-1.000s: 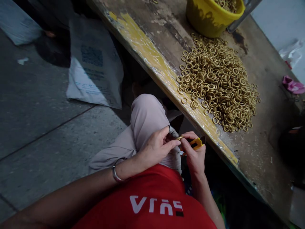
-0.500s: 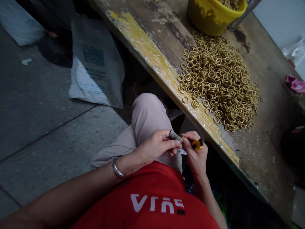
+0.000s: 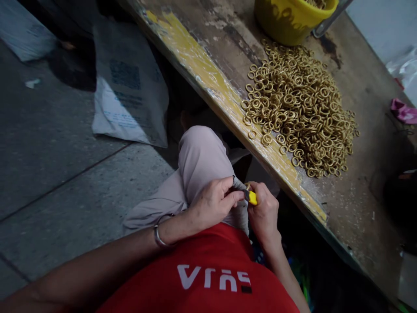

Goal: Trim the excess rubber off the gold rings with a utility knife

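Over my lap, my left hand (image 3: 216, 200) is closed in a pinch, palm side toward my body. A grey textured sleeve (image 3: 239, 184) covers what looks like its index finger. At the sleeve's tip a small gold ring (image 3: 248, 186) shows between the two hands, partly hidden. My right hand (image 3: 264, 208) is closed around a yellow and black utility knife (image 3: 252, 198), whose dark front end points at the left fingertips. The blade itself cannot be made out. A large pile of gold rings (image 3: 302, 108) lies on the worktable beside my hands.
The worn wooden table (image 3: 368, 174) has a yellow, tape-covered edge (image 3: 208, 74) running diagonally past my knee. A yellow tub (image 3: 286, 21) with more rings stands behind the pile. A printed white sack (image 3: 130, 87) stands on the floor at left. A pink cloth (image 3: 404, 111) lies far right.
My right hand has turned over and rolled the knife, so its yellow end now points toward the left fingertips. The left hand has stayed nearly in place.
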